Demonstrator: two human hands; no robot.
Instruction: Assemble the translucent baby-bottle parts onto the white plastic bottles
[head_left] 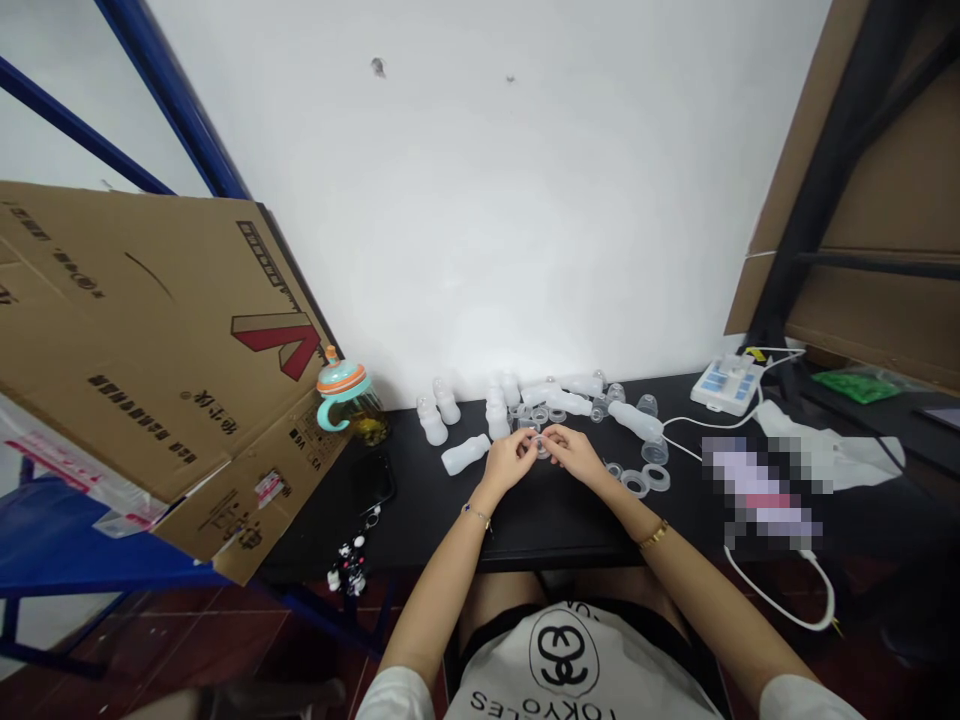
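Observation:
My left hand (511,457) and my right hand (571,449) meet over the black table. Between their fingertips they pinch a small clear ring-like part (540,446); its details are too small to tell. A white bottle (466,455) lies on its side just left of my left hand. Behind the hands stand and lie several more white bottles (497,411), among clear rings and caps. To the right of my right hand, clear rings (634,484) lie flat near a clear cap (655,452) and a lying white bottle (635,420).
A lidded jug (360,403) and a black phone (373,481) with a beaded charm (351,567) are at the left, beside a large cardboard box (150,350). A white power strip (726,385), cables and a plastic bag (832,450) lie at the right.

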